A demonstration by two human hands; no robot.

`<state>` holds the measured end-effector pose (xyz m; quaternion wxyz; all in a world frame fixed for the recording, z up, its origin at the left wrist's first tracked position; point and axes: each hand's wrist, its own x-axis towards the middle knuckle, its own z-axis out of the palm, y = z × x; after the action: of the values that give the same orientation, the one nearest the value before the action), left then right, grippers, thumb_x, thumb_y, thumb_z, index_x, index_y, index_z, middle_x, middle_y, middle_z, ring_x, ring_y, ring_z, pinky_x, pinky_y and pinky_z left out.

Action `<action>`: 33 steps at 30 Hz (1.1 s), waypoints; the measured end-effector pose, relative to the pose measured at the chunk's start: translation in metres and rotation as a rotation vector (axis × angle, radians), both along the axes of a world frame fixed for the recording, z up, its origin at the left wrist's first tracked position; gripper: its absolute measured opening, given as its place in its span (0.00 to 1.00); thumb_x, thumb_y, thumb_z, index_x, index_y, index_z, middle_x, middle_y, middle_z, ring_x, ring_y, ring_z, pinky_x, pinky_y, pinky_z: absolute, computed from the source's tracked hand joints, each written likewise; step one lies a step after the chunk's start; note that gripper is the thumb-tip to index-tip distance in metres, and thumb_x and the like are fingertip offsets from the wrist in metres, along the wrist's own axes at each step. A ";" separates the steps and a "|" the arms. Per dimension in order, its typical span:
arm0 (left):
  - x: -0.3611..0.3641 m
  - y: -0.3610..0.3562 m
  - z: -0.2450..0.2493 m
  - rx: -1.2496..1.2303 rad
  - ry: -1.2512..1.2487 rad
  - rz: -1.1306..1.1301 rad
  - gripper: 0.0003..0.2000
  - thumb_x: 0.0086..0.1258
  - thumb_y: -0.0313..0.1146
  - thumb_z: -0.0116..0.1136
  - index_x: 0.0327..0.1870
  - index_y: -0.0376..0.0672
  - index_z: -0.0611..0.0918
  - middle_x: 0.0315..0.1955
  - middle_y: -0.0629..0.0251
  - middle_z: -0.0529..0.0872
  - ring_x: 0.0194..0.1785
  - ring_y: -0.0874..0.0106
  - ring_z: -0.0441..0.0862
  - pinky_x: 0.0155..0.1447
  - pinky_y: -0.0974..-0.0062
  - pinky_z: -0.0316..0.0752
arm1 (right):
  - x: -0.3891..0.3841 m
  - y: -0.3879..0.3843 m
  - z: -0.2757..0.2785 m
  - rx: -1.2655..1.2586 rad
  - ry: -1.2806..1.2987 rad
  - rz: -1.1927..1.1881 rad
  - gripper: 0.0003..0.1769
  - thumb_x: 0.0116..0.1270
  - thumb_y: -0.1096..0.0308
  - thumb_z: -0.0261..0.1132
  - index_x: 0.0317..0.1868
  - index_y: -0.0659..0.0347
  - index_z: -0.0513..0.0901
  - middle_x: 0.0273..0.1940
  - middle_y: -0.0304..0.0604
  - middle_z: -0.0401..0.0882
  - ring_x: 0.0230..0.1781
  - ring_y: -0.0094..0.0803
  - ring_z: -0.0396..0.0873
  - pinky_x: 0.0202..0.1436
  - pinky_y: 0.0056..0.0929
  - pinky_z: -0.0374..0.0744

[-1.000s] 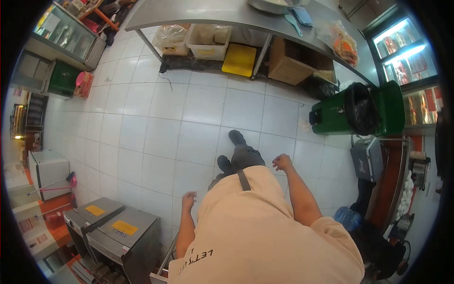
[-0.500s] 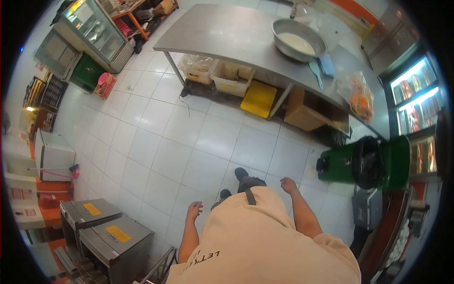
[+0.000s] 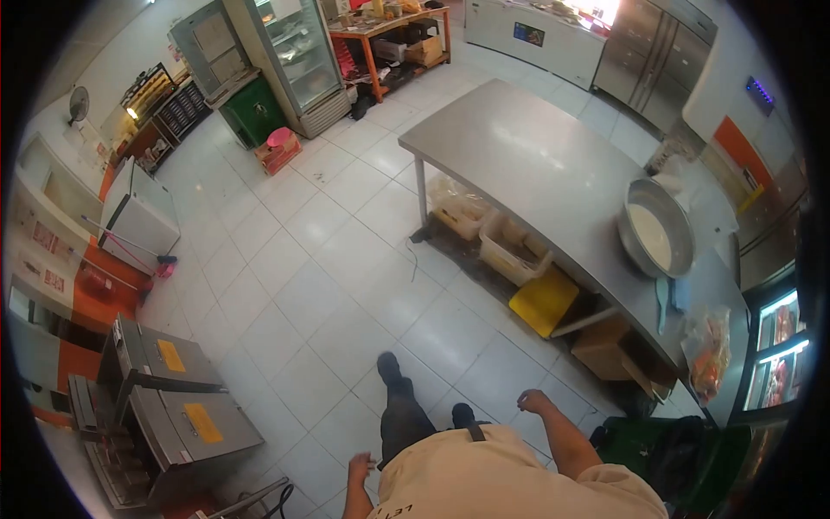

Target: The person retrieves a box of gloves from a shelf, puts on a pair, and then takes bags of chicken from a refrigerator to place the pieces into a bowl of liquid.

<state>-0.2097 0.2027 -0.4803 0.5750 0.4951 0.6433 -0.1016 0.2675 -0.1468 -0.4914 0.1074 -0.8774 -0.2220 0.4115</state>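
My left hand (image 3: 361, 468) hangs at my left side, low in the view, its fingers loosely apart and holding nothing. On the other side, my right hand (image 3: 533, 400) is held out over the floor with the fingers curled; whether it holds anything is too small to make out. The nearest thing to it is the steel table (image 3: 519, 147), up and to the right. On that table stand a big metal bowl (image 3: 637, 251) with pale liquid (image 3: 650, 235), a light blue spatula (image 3: 662, 304) and a plastic bag with orange contents (image 3: 707, 350).
Under the table are plastic bins (image 3: 510, 251), a yellow lid (image 3: 545, 301) and a cardboard box (image 3: 603, 348). A green bin (image 3: 622, 447) stands at lower right, steel units (image 3: 194, 424) at lower left. White floor tiles (image 3: 294, 294) stretch ahead toward a glass-door fridge (image 3: 303, 65).
The view has turned left and lifted, so the table now lies further right and more of the back wall shows. One leg has stepped forward. Both hands sit lower in view.
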 end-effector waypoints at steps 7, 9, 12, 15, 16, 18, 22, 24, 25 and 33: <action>-0.036 0.018 -0.004 0.269 0.190 -0.334 0.16 0.71 0.46 0.53 0.48 0.44 0.82 0.36 0.61 0.87 0.30 0.70 0.83 0.30 0.68 0.75 | 0.072 0.204 0.007 0.261 0.029 -0.048 0.16 0.55 0.70 0.68 0.46 0.56 0.87 0.44 0.48 0.87 0.48 0.41 0.84 0.54 0.35 0.81; 0.003 0.056 0.055 0.575 0.138 -0.465 0.15 0.71 0.46 0.53 0.47 0.44 0.82 0.37 0.61 0.87 0.30 0.69 0.83 0.29 0.68 0.75 | 0.081 0.256 0.002 0.252 0.035 -0.081 0.17 0.55 0.69 0.69 0.47 0.56 0.87 0.46 0.48 0.87 0.49 0.42 0.83 0.55 0.36 0.80; 0.079 0.158 0.132 0.891 0.070 -0.524 0.15 0.71 0.45 0.53 0.46 0.44 0.82 0.37 0.61 0.87 0.29 0.69 0.82 0.29 0.68 0.75 | 0.099 0.333 0.023 0.233 0.036 -0.147 0.18 0.54 0.69 0.70 0.48 0.55 0.87 0.48 0.49 0.85 0.52 0.44 0.82 0.57 0.38 0.79; 0.074 0.349 -0.035 0.006 -0.001 -0.034 0.14 0.69 0.43 0.53 0.42 0.41 0.82 0.34 0.60 0.87 0.27 0.71 0.81 0.26 0.73 0.72 | 0.121 0.397 0.027 0.256 0.008 -0.196 0.18 0.54 0.67 0.71 0.47 0.55 0.87 0.50 0.52 0.83 0.54 0.47 0.80 0.59 0.39 0.78; 0.111 0.396 -0.014 0.124 -0.043 -0.073 0.14 0.70 0.41 0.52 0.42 0.41 0.82 0.32 0.60 0.87 0.26 0.72 0.80 0.25 0.74 0.71 | 0.125 0.413 0.027 0.277 -0.031 -0.203 0.18 0.54 0.66 0.72 0.47 0.55 0.87 0.51 0.53 0.82 0.56 0.48 0.79 0.61 0.40 0.77; 0.177 0.481 -0.008 0.255 -0.109 -0.134 0.17 0.72 0.44 0.53 0.50 0.40 0.81 0.34 0.61 0.87 0.27 0.73 0.82 0.24 0.74 0.71 | 0.138 0.440 0.044 0.283 -0.052 -0.201 0.16 0.55 0.65 0.71 0.47 0.54 0.88 0.51 0.54 0.80 0.56 0.50 0.77 0.63 0.40 0.75; 0.330 0.592 0.048 0.373 -0.130 -0.167 0.16 0.74 0.43 0.54 0.48 0.39 0.83 0.34 0.62 0.88 0.31 0.72 0.82 0.38 0.73 0.78 | 0.177 0.493 0.052 0.340 -0.178 -0.223 0.16 0.57 0.66 0.71 0.47 0.54 0.87 0.48 0.53 0.79 0.50 0.49 0.78 0.59 0.41 0.77; 0.386 0.638 0.037 0.421 -0.282 -0.248 0.15 0.74 0.43 0.55 0.48 0.40 0.83 0.33 0.62 0.88 0.32 0.72 0.83 0.40 0.73 0.78 | 0.202 0.533 0.075 0.437 -0.108 -0.412 0.16 0.56 0.69 0.70 0.47 0.56 0.86 0.50 0.53 0.78 0.47 0.48 0.80 0.52 0.38 0.80; 0.408 0.656 0.026 0.425 -0.287 -0.251 0.15 0.74 0.43 0.55 0.48 0.40 0.83 0.33 0.62 0.88 0.32 0.72 0.83 0.40 0.73 0.78 | 0.217 0.552 0.076 0.554 -0.176 -0.415 0.15 0.58 0.70 0.69 0.47 0.58 0.85 0.45 0.49 0.81 0.39 0.40 0.82 0.43 0.33 0.81; 0.493 0.732 -0.001 -0.086 0.095 -0.323 0.16 0.72 0.45 0.55 0.52 0.44 0.80 0.36 0.63 0.87 0.33 0.70 0.84 0.37 0.69 0.77 | 0.396 0.775 0.183 0.786 -0.106 -0.373 0.13 0.64 0.70 0.67 0.48 0.61 0.83 0.32 0.44 0.83 0.31 0.29 0.79 0.38 0.29 0.78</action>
<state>0.2833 0.9342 -0.4812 0.5408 0.5619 0.5767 -0.2433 0.6640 0.6281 -0.3083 0.4941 -0.8149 -0.2047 0.2234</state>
